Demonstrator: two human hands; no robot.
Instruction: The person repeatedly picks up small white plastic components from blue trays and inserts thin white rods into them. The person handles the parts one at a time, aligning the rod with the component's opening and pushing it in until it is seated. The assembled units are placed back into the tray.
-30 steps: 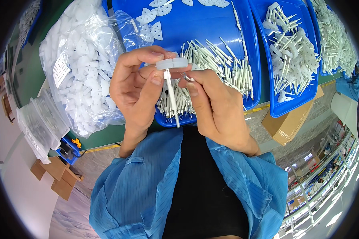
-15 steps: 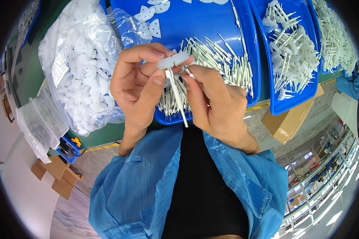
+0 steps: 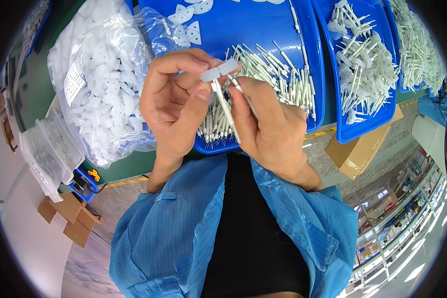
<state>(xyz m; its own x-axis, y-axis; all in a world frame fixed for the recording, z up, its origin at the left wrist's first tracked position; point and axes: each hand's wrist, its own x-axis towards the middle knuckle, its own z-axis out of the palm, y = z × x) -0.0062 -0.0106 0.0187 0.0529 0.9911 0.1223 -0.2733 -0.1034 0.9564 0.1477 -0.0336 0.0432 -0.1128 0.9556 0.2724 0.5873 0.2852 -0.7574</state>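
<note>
Between my left thumb and fingers is a small translucent white plastic piece [image 3: 219, 70], seen edge-on, with a notch at its middle. One slim white rod [image 3: 224, 108] hangs down from it toward my body. My left hand [image 3: 174, 107] is closed on the piece, left of the rod. Opposite it, my right hand [image 3: 273, 126] pinches a second white rod [image 3: 236, 85] between thumb and forefinger. That rod's upper end meets the lower edge of the piece; whether it sits inside cannot be seen. Below the hands, loose white rods [image 3: 283, 74] lie heaped in a blue tray [image 3: 223, 25].
Flat white fan-shaped pieces [image 3: 193, 33] lie at the tray's far side. On the left is a large clear bag [image 3: 104, 89] of such pieces. Rod-and-piece assemblies [image 3: 365, 74] fill another blue tray [image 3: 352, 133] on the right, above a cardboard box [image 3: 362, 154]. Clear plastic containers [image 3: 52, 149] stand at left.
The second rod's end has come up against the piece. The piece has turned slightly, and the hanging rod's lower end has swung right, toward my right hand.
</note>
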